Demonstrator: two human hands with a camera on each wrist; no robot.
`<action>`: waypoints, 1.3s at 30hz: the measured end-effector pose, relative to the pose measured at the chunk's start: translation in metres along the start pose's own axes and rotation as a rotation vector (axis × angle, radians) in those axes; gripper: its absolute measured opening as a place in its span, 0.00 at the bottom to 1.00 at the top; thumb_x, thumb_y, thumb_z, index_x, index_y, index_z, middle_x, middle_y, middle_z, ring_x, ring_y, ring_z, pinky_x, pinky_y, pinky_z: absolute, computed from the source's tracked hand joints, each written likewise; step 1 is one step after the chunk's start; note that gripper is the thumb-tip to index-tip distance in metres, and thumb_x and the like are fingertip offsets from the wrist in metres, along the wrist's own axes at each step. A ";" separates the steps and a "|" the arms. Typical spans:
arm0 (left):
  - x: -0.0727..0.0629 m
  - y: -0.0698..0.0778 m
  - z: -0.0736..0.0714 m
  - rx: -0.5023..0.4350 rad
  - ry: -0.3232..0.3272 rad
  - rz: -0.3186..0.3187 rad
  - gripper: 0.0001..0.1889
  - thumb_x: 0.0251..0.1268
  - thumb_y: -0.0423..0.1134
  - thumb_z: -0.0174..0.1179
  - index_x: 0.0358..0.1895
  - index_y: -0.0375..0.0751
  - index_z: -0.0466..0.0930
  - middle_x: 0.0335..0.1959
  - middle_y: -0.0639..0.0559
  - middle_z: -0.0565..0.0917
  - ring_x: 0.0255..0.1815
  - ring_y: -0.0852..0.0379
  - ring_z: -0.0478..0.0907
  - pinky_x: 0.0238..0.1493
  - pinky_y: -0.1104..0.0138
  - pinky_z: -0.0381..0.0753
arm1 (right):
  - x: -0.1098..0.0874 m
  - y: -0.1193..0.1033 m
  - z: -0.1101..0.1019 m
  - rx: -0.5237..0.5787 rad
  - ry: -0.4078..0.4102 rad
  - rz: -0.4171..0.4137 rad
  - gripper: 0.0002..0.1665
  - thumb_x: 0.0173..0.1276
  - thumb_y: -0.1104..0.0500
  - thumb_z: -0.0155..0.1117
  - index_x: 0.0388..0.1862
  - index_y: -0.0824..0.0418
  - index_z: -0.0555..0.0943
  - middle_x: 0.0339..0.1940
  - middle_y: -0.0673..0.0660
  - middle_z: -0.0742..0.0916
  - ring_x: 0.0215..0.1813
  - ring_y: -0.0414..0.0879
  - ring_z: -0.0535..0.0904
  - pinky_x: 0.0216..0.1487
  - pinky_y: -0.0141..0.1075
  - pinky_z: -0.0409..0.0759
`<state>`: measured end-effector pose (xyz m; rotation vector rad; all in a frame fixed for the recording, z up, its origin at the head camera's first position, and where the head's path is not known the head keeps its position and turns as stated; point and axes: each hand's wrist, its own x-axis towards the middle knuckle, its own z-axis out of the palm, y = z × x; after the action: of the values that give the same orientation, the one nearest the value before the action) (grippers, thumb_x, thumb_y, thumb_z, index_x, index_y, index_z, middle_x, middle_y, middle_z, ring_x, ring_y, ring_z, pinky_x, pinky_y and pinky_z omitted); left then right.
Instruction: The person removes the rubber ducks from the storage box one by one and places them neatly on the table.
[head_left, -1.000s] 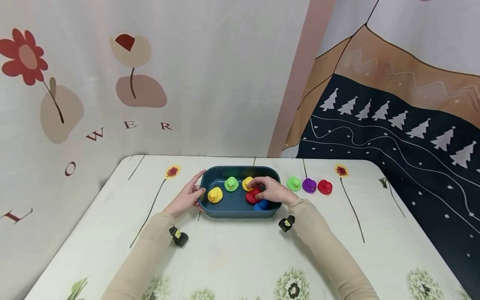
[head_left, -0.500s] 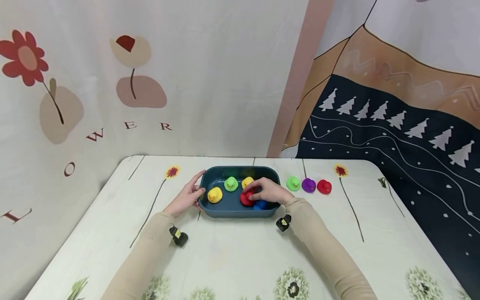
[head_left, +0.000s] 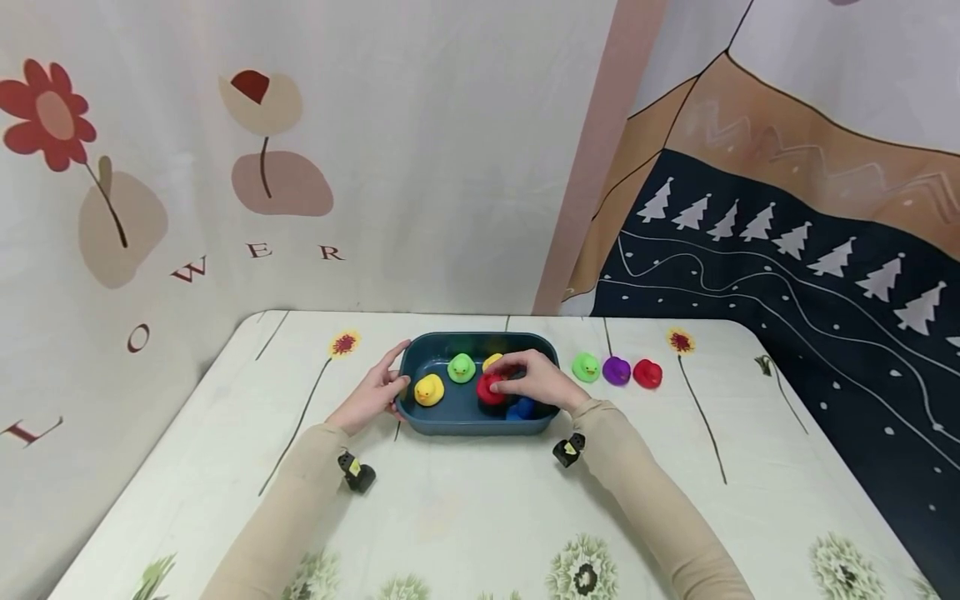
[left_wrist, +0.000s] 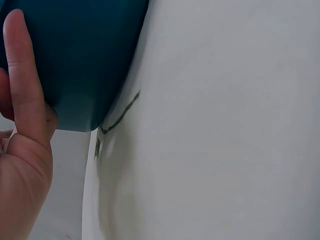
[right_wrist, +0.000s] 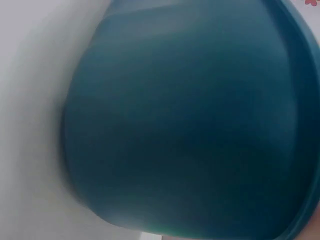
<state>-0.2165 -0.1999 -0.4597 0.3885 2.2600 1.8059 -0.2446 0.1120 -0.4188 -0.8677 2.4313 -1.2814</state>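
A dark blue plastic bin (head_left: pixel 480 428) stands on the table, its outer wall filling much of the right wrist view. My left hand (head_left: pixel 372 394) grips its left end; in the left wrist view a finger (left_wrist: pixel 24 80) lies along the wall. Inside, my right hand (head_left: pixel 542 379) pinches a red rubber duck (head_left: pixel 489 388) between thumb and fingers. Close by that hand are a blue duck (head_left: pixel 521 408) and a partly covered yellow duck (head_left: pixel 491 362). Another yellow duck (head_left: pixel 428 390) and a green duck (head_left: pixel 461 368) sit in the bin's left half.
Right of the bin, a green duck (head_left: pixel 586 367), a purple duck (head_left: pixel 617 372) and a red duck (head_left: pixel 647 374) stand in a row on the flower-print tablecloth (head_left: pixel 465 508). Printed curtains hang behind the table.
My right hand has shifted the red duck leftward inside the bin, away from the blue duck, and now covers more of the yellow one. The left hand keeps its hold.
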 end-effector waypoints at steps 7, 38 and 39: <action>-0.001 0.004 0.001 -0.006 0.019 -0.048 0.34 0.75 0.30 0.45 0.78 0.49 0.41 0.28 0.39 0.70 0.17 0.57 0.70 0.26 0.58 0.85 | -0.004 -0.003 -0.003 0.029 0.037 -0.004 0.14 0.64 0.57 0.69 0.48 0.58 0.86 0.46 0.52 0.84 0.48 0.48 0.76 0.46 0.37 0.81; -0.001 0.006 0.001 -0.019 0.016 -0.065 0.34 0.75 0.30 0.44 0.79 0.49 0.41 0.26 0.46 0.69 0.17 0.57 0.70 0.26 0.61 0.85 | -0.030 -0.004 -0.029 0.068 0.149 0.042 0.16 0.64 0.57 0.69 0.50 0.61 0.85 0.46 0.55 0.85 0.49 0.51 0.76 0.49 0.40 0.79; -0.001 0.006 0.001 -0.022 0.017 -0.065 0.34 0.75 0.30 0.44 0.78 0.49 0.41 0.26 0.46 0.68 0.17 0.58 0.69 0.26 0.61 0.85 | -0.031 -0.004 -0.030 0.070 0.152 0.041 0.16 0.64 0.57 0.69 0.50 0.61 0.85 0.46 0.55 0.85 0.48 0.51 0.77 0.49 0.40 0.79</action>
<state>-0.2145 -0.1981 -0.4544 0.2928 2.2355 1.8066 -0.2335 0.1495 -0.3999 -0.7224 2.4866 -1.4571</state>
